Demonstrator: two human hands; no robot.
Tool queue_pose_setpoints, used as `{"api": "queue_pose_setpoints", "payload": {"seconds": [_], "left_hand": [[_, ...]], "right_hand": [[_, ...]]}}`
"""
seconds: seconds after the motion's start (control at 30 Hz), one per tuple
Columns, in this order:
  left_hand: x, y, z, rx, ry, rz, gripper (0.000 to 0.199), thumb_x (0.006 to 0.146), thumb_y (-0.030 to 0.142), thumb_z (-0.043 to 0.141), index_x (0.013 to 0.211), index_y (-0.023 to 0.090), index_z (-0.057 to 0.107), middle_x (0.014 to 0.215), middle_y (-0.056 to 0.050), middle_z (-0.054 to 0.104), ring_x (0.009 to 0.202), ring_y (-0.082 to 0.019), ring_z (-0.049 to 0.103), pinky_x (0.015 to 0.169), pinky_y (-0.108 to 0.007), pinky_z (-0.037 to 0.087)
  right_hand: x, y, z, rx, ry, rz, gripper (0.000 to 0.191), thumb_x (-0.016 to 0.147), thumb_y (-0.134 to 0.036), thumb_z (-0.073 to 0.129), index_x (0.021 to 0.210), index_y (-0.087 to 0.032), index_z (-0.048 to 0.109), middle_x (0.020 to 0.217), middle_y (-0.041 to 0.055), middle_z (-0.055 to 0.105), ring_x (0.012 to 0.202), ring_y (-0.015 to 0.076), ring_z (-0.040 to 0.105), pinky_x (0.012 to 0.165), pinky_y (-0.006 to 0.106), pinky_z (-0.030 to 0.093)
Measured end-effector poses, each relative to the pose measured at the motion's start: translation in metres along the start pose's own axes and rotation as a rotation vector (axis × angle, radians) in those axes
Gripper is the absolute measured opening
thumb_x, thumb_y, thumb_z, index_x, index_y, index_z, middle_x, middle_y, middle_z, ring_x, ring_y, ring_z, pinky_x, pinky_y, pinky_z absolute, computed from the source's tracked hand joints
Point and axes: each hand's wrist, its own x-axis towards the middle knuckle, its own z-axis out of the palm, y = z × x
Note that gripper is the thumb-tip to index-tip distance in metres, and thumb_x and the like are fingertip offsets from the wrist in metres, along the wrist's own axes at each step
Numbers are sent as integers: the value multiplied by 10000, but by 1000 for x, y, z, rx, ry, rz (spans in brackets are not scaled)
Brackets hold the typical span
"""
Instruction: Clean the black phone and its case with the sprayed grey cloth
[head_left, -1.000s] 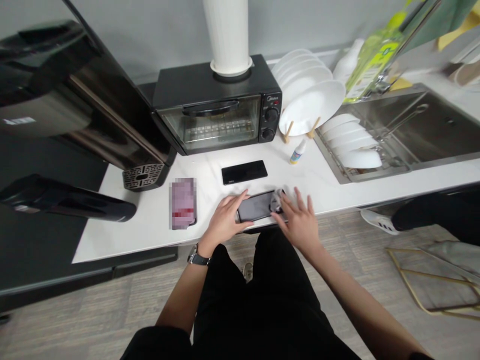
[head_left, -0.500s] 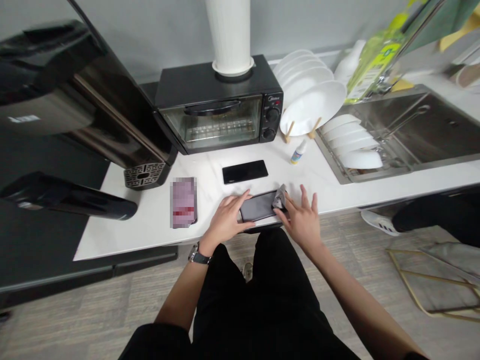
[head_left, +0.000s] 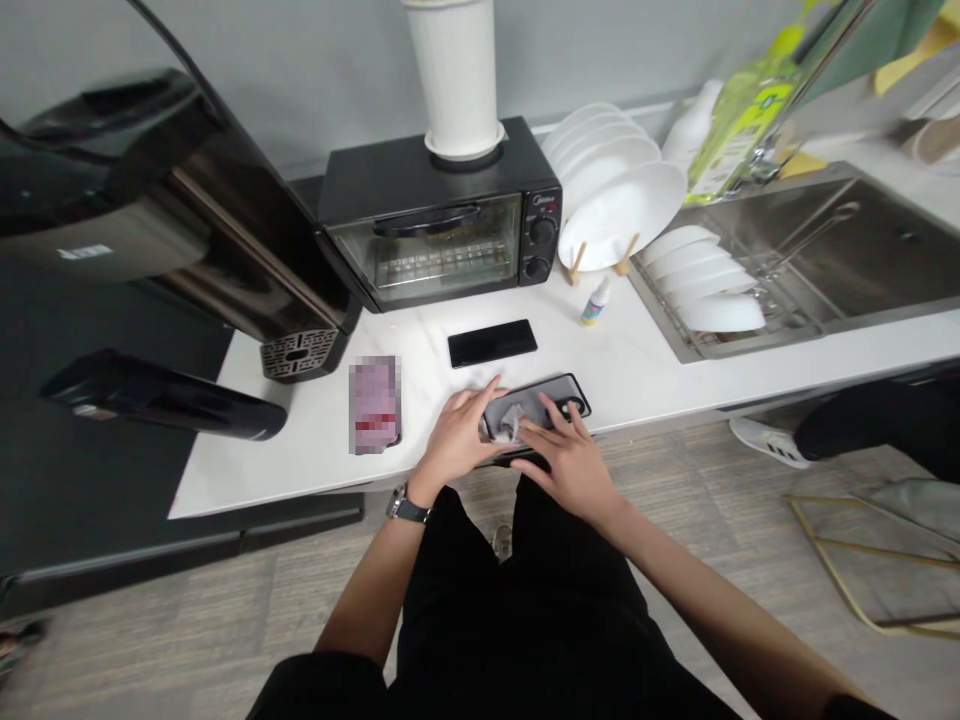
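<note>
A grey phone case (head_left: pixel 553 389) with a black rim and a round camera opening lies flat at the counter's front edge; whether a phone is inside I cannot tell. My left hand (head_left: pixel 452 440) grips its left end between thumb and fingers. Under the fingertips of my right hand (head_left: pixel 576 468), a crumpled grey cloth (head_left: pixel 511 422) presses on the case's left part, and some of those fingers spread over the camera end. Just behind lies a black phone (head_left: pixel 493 343). A small spray bottle (head_left: pixel 595 304) stands farther back to the right.
A blurred-out purple item (head_left: pixel 375 405) lies at left on the white counter (head_left: pixel 427 395), near a dark bottle (head_left: pixel 172 395) and a coffee machine (head_left: pixel 300 350). Behind are a toaster oven (head_left: pixel 442 240) and racked plates (head_left: pixel 626 215). A sink (head_left: pixel 885 255) holding bowls is at right.
My right hand has slid the cloth leftwards along the phone case, from its camera end to near my left hand. The camera opening now shows. My left hand keeps its hold.
</note>
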Motion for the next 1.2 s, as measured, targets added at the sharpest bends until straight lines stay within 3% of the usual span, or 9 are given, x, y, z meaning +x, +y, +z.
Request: {"api": "queue_pose_setpoints", "payload": {"seconds": [0.17,0.33,0.43,0.57,0.7,0.87,0.97,1.1,1.2], "left_hand": [[5,4,3,20,-7,4,1141,806,431,886,1694,330,176,1539,-45,611,1310,-317,551,1152,-472,416],[3,-3,5,18,-22,39,1034,871,256,777,1703,298,163,1537,-66,609,1297,-314,546,1135,-471,444],[-2,-5,4,26,-18,32,1041,847,175,742,1705,289,164,1527,-71,612,1263,-304,552,1099,-454,479],[-3,-1,1,15,0,7,1072,848,309,822,1700,308,171,1548,-47,600,1297,-311,537,1140,-466,446],[5,2,1,7,-10,7,1115,828,422,863,1697,319,172,1556,-52,596,1334,-326,531,1162,-492,422],[6,-5,3,-8,-16,48,992,890,308,774,1697,296,197,1554,-71,590,1333,-315,531,1151,-475,451],[2,-7,3,-5,-30,60,942,907,199,690,1702,286,191,1567,-78,571,1325,-301,527,1149,-462,461],[2,-3,1,1,-23,30,1030,879,378,800,1701,310,183,1587,-71,554,1338,-325,514,1163,-490,435],[7,0,3,18,-19,29,1050,870,437,819,1699,320,185,1593,-67,551,1350,-333,505,1167,-498,416]], "right_hand": [[-10,38,-19,-208,118,203,526,1055,-547,535,1357,-150,700,1464,151,661,1599,438,261,1264,729,190],[31,-27,29,-98,105,131,870,974,-745,521,1388,12,639,1475,303,601,1579,435,313,1284,639,251],[34,-52,41,-10,56,11,851,990,-733,501,1424,-11,616,1526,256,576,1574,403,338,1285,610,279],[5,-7,12,-69,23,46,624,1042,-624,508,1417,-146,655,1510,130,627,1575,404,335,1277,666,242],[-4,39,-11,-201,113,213,607,1071,-577,472,1423,-114,646,1489,158,640,1593,435,276,1265,711,203],[30,-21,28,-118,105,144,880,992,-728,505,1421,34,600,1507,304,572,1564,451,336,1267,657,273],[31,-46,38,8,43,12,812,988,-708,539,1440,-38,609,1516,241,591,1564,408,359,1272,628,300],[9,3,9,-38,28,48,576,1043,-584,537,1439,-180,640,1494,134,640,1583,393,326,1273,685,242],[7,27,-2,-152,135,209,582,1059,-564,499,1417,-132,655,1468,191,648,1596,442,267,1257,752,171]]}}
